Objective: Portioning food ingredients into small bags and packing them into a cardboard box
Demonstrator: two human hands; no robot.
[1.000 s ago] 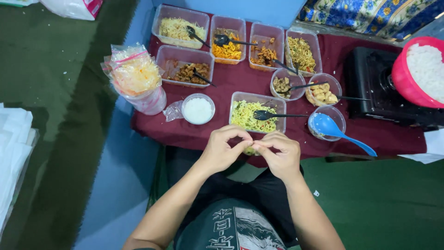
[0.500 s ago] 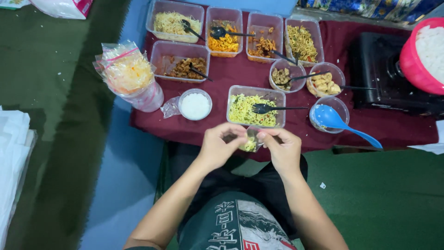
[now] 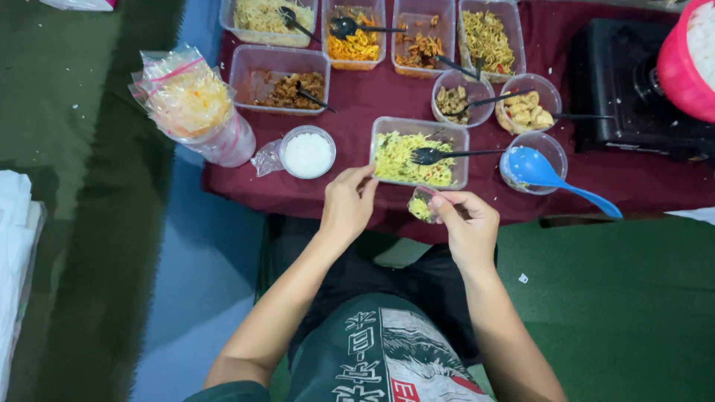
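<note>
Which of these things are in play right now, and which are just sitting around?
In play: right hand pinching small filled bag; left hand at the noodle tub; black spoon in it.

Sitting around: blue spoon, rice cup, stove, pink tub, bag stack.

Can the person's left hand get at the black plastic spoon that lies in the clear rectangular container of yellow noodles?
Probably yes. The left hand is empty at the container's near left corner, and the black plastic spoon lies on top, uncovered. The right hand is busy holding a small clear bag.
</note>
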